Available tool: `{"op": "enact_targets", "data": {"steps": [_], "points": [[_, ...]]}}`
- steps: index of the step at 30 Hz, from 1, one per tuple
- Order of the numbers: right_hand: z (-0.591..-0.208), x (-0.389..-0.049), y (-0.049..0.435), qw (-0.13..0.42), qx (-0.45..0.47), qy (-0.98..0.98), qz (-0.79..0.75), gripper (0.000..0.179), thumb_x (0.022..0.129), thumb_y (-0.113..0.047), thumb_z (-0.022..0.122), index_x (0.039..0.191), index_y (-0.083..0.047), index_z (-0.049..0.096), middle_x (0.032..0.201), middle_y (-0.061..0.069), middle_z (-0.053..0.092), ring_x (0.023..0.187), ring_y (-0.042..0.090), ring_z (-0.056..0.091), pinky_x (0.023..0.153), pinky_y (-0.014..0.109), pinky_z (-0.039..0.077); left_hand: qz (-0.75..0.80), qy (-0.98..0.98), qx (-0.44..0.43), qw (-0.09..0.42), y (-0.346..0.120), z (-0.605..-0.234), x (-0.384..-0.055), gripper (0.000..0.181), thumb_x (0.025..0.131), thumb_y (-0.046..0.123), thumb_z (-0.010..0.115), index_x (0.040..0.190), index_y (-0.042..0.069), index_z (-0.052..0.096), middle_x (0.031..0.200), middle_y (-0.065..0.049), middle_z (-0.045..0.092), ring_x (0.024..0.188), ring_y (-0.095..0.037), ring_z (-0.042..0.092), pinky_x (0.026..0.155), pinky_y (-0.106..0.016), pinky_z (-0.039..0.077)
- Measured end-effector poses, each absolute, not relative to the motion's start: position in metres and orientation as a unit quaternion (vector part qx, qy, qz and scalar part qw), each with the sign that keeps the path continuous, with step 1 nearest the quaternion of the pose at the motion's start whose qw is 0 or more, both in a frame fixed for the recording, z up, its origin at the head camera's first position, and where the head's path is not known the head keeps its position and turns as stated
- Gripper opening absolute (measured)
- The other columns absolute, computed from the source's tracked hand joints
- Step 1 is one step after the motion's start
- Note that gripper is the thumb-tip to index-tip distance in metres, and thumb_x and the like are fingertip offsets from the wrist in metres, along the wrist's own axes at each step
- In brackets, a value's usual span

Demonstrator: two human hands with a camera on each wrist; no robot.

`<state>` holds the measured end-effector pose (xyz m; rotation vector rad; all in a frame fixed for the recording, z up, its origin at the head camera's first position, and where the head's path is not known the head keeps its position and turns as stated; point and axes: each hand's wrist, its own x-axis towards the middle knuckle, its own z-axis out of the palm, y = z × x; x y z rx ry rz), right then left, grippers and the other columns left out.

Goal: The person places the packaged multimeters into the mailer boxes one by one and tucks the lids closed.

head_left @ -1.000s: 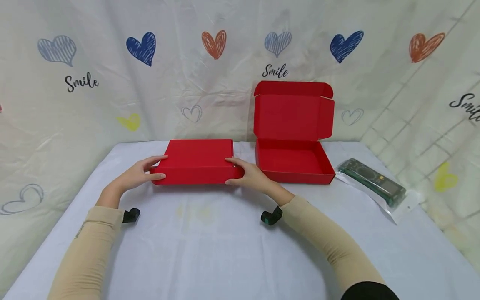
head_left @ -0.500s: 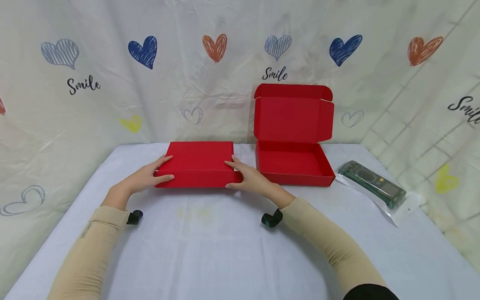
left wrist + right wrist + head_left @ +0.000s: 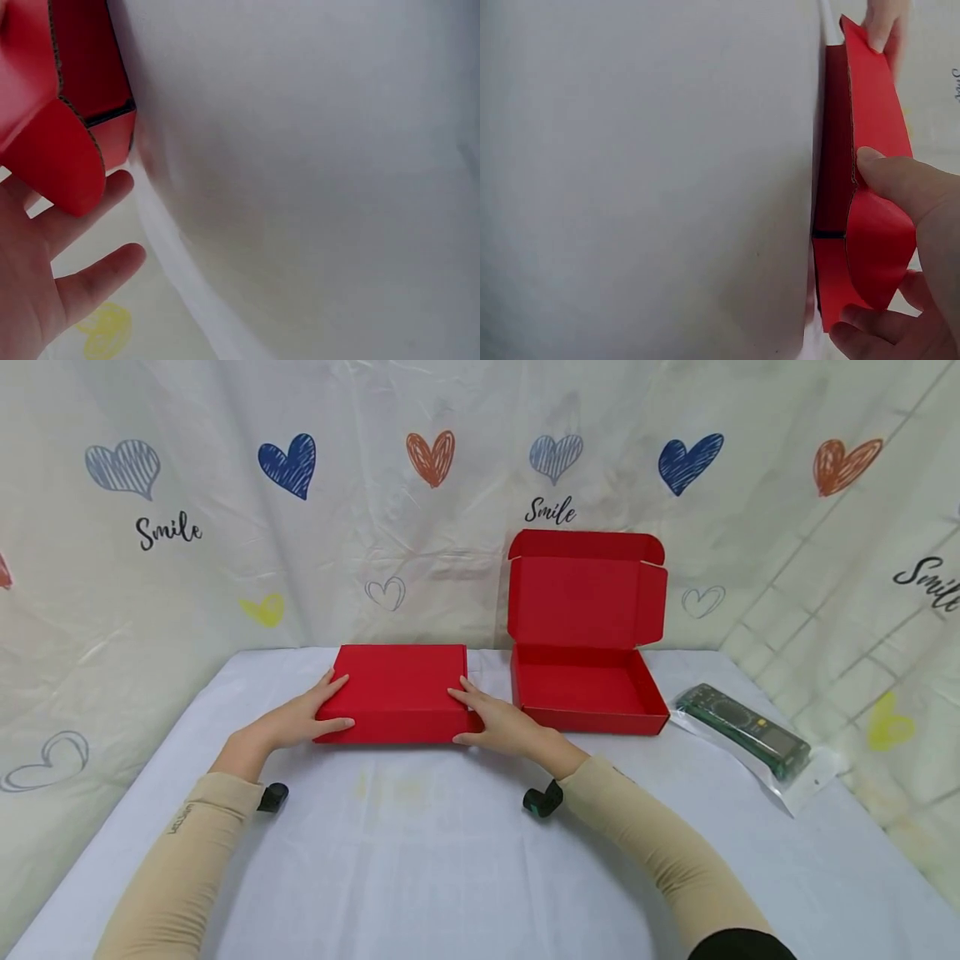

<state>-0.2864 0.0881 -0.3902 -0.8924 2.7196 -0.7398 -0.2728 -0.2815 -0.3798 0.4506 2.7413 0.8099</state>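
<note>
A red cardboard mailer box point(image 3: 401, 681) sits at the back of the table with its lid lowered over it. Its front flap point(image 3: 877, 97) hangs down over the front wall. Rounded side tabs stick out at the flap's ends, one tab point(image 3: 64, 161) in the left wrist view, another tab point(image 3: 881, 247) in the right wrist view. My left hand point(image 3: 300, 720) holds the box's left end, thumb on the front flap and fingers spread along the side. At the right end, my right hand point(image 3: 506, 722) grips the flap, thumb in front and fingers around the tab.
A second red box point(image 3: 588, 685) stands open to the right, its lid upright against the printed backdrop point(image 3: 450, 543). Further right lies a green and black multimeter point(image 3: 742, 727) in a clear plastic bag. White cloth point(image 3: 420, 860) covers the table.
My left hand has moved slightly right and inward along the box's left end. The front flap has come lower. The right hand stays at the right end, its fingers shifting slightly.
</note>
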Motion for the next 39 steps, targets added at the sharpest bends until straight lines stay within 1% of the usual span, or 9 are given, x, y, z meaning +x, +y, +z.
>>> {"op": "enact_targets", "data": {"steps": [9,12,13,15,17,19,25,32,39], "points": [[-0.391,-0.285,0.089,0.086,-0.304,0.916,-0.248,0.086,0.093,-0.033,0.078,0.163,-0.022,0.03,0.171,0.004,0.014,0.153,0.029,0.025,0.11,0.045,0.044,0.281,0.938,0.153,0.13,-0.281,-0.382,-0.274,0.1,0.097,0.053,0.064,0.166,0.013,0.004,0.17,-0.019,-0.009,0.152,-0.048,0.004,0.115,-0.069,0.022],[-0.392,-0.284,0.091,0.077,-0.304,0.918,-0.242,0.085,0.093,-0.033,0.078,0.162,-0.02,0.032,0.171,0.005,0.017,0.151,0.029,0.03,0.107,0.042,0.047,0.281,0.938,0.151,0.133,-0.282,-0.383,-0.274,0.1,0.097,0.054,0.064,0.166,0.014,0.003,0.17,-0.018,-0.01,0.152,-0.048,0.004,0.115,-0.069,0.023],[-0.392,-0.283,0.091,0.075,-0.303,0.919,-0.241,0.084,0.092,-0.033,0.078,0.162,-0.019,0.033,0.17,0.006,0.018,0.144,0.028,0.042,0.102,0.039,0.051,0.281,0.938,0.151,0.133,-0.282,-0.383,-0.274,0.101,0.097,0.054,0.064,0.166,0.014,0.004,0.17,-0.018,-0.009,0.152,-0.048,0.004,0.115,-0.069,0.023],[-0.391,-0.281,0.092,0.072,-0.298,0.921,-0.239,0.083,0.092,-0.032,0.079,0.161,-0.017,0.036,0.169,0.007,0.022,0.116,0.025,0.062,0.087,0.032,0.056,0.282,0.938,0.149,0.134,-0.283,-0.383,-0.274,0.1,0.096,0.055,0.064,0.166,0.015,0.004,0.17,-0.018,-0.009,0.152,-0.049,0.004,0.114,-0.07,0.023],[-0.389,-0.277,0.094,0.067,-0.292,0.924,-0.238,0.081,0.091,-0.031,0.08,0.16,-0.016,0.039,0.167,0.008,0.027,0.083,0.024,0.064,0.071,0.029,0.054,0.283,0.938,0.148,0.134,-0.283,-0.383,-0.274,0.1,0.096,0.055,0.064,0.166,0.015,0.004,0.17,-0.018,-0.009,0.152,-0.049,0.005,0.114,-0.071,0.023],[-0.387,-0.273,0.096,0.06,-0.284,0.927,-0.236,0.079,0.09,-0.031,0.081,0.158,-0.016,0.042,0.163,0.008,0.036,0.071,0.022,0.057,0.066,0.028,0.051,0.285,0.937,0.148,0.134,-0.283,-0.382,-0.274,0.1,0.096,0.055,0.064,0.166,0.016,0.005,0.17,-0.018,-0.009,0.152,-0.049,0.004,0.114,-0.071,0.022],[-0.382,-0.263,0.102,0.031,-0.256,0.938,-0.23,0.068,0.088,-0.028,0.083,0.149,-0.015,0.055,0.134,0.009,0.066,0.109,0.026,0.067,0.084,0.034,0.059,0.291,0.935,0.153,0.135,-0.285,-0.382,-0.275,0.099,0.096,0.054,0.064,0.166,0.015,0.006,0.17,-0.017,-0.008,0.153,-0.048,0.003,0.115,-0.07,0.019],[-0.382,-0.258,0.105,0.002,-0.244,0.942,-0.229,0.061,0.088,-0.026,0.083,0.143,-0.012,0.06,0.126,0.011,0.07,0.098,0.028,0.072,0.079,0.035,0.06,0.295,0.933,0.152,0.14,-0.285,-0.38,-0.275,0.099,0.097,0.055,0.063,0.166,0.016,0.006,0.17,-0.017,-0.009,0.153,-0.048,0.002,0.116,-0.071,0.017],[-0.381,-0.258,0.102,0.002,-0.248,0.945,-0.212,0.057,0.086,-0.026,0.086,0.136,-0.007,0.066,0.118,0.009,0.073,0.084,0.021,0.067,0.07,0.026,0.056,0.296,0.932,0.154,0.14,-0.284,-0.38,-0.276,0.098,0.096,0.052,0.065,0.166,0.014,0.008,0.17,-0.019,-0.007,0.152,-0.049,0.005,0.115,-0.07,0.019]]}}
